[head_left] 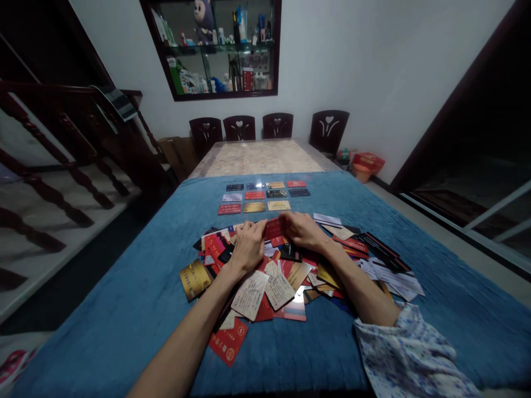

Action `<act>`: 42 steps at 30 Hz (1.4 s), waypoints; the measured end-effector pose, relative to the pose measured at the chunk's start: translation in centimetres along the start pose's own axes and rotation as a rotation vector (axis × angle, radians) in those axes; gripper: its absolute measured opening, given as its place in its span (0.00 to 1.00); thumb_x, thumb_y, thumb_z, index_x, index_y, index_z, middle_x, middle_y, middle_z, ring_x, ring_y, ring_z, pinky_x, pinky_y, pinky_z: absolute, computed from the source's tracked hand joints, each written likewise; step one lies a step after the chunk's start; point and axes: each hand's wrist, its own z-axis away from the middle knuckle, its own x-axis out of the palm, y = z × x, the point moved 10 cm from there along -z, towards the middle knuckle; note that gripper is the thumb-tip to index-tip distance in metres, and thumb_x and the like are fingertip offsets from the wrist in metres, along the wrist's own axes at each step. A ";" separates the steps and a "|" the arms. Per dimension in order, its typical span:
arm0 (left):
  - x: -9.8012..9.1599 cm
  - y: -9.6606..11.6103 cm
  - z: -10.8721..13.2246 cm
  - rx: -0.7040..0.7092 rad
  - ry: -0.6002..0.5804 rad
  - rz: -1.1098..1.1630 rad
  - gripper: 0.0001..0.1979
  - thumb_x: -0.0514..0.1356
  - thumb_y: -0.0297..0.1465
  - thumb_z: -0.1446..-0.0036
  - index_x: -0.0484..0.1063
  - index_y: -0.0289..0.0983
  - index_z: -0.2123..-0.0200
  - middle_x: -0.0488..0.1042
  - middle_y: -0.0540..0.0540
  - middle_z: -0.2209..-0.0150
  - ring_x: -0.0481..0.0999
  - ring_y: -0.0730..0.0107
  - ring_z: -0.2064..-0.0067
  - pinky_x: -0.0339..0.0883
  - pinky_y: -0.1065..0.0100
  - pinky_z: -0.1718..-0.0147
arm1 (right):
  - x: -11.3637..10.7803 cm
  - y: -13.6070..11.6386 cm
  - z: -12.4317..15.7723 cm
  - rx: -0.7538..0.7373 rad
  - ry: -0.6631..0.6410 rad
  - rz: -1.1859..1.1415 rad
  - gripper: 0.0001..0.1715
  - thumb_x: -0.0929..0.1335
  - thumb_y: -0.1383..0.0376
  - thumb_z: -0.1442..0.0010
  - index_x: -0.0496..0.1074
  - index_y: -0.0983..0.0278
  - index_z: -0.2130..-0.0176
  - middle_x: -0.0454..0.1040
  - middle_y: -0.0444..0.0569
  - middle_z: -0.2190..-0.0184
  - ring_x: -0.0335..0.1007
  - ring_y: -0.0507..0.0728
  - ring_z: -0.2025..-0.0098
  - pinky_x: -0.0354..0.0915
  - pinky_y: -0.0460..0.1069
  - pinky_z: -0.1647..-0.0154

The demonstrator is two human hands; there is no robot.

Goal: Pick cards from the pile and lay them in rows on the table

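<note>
I have the red card (275, 227) up between both hands, just above the far side of the card pile (290, 252), around the middle of the worktop (261, 152). My left hand (250, 245) is closed on its left end, thumb and forefinger together on the edge. My right hand (305, 229) looks pinched on the other end, though dim light and blur there keep me from being sure of each finger.

I'd judge it to be light, stiff plastic with a slick face, so I would take it by opposite short edges and press gently; squeezed hard, it could bow or flick away. Down in the pile, cards overlap at all angles, and I'd expect them to slide over one another. An overhanging corner gives the best hold, as on the gold card (194, 279) at the pile's left or the loose red-and-gold card (229, 341) nearest the worktop's near edge.

Beyond my hands, toward the far edge, the card rows (254, 195) lie flat on the blue cloth (157, 243). I think its soft nap would give under a fingertip, letting a nail get beneath a card's edge.
</note>
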 end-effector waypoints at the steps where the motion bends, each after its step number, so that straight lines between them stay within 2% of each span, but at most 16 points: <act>1: 0.0 -0.1 0.0 -0.006 -0.002 0.007 0.25 0.52 0.23 0.41 0.64 0.34 0.39 0.76 0.37 0.52 0.68 0.54 0.50 0.60 0.53 0.52 | 0.0 0.0 0.0 -0.002 0.004 0.000 0.28 0.65 0.74 0.46 0.66 0.65 0.45 0.78 0.55 0.56 0.71 0.61 0.55 0.61 0.52 0.55; 13: 0.4 -0.6 0.1 -0.040 -0.001 -0.010 0.29 0.57 0.28 0.43 0.61 0.33 0.38 0.72 0.35 0.49 0.66 0.49 0.46 0.59 0.50 0.48 | 0.4 0.4 -0.1 -0.011 0.003 0.009 0.35 0.70 0.67 0.46 0.65 0.66 0.40 0.75 0.60 0.49 0.68 0.65 0.48 0.62 0.57 0.49; 22: 0.1 -0.5 0.0 -0.024 -0.004 -0.024 0.29 0.57 0.29 0.43 0.60 0.35 0.37 0.71 0.36 0.49 0.65 0.50 0.44 0.58 0.50 0.47 | 0.3 0.2 0.0 -0.085 0.014 0.044 0.33 0.70 0.64 0.43 0.64 0.66 0.39 0.73 0.60 0.51 0.65 0.65 0.49 0.63 0.57 0.51; 28: -0.4 -0.3 0.0 -0.013 0.007 -0.042 0.28 0.57 0.30 0.42 0.62 0.33 0.38 0.70 0.35 0.48 0.64 0.49 0.43 0.57 0.50 0.46 | -0.6 0.0 0.2 -0.185 0.102 0.030 0.33 0.71 0.63 0.43 0.66 0.63 0.39 0.67 0.60 0.45 0.61 0.66 0.46 0.64 0.60 0.49; 35: -1.0 -0.2 0.0 -0.019 0.007 -0.041 0.25 0.59 0.29 0.43 0.64 0.35 0.41 0.68 0.36 0.46 0.63 0.49 0.42 0.54 0.48 0.45 | -0.7 -0.3 0.3 -0.212 0.072 0.001 0.33 0.70 0.60 0.41 0.66 0.61 0.38 0.68 0.59 0.45 0.59 0.67 0.46 0.64 0.64 0.47; 42: -0.9 -0.8 0.0 -0.035 -0.009 -0.030 0.22 0.60 0.29 0.43 0.67 0.36 0.44 0.68 0.36 0.46 0.63 0.50 0.42 0.54 0.47 0.44 | -1.2 -0.7 0.3 -0.209 0.040 -0.017 0.30 0.71 0.56 0.40 0.70 0.63 0.41 0.69 0.59 0.48 0.59 0.66 0.46 0.64 0.61 0.47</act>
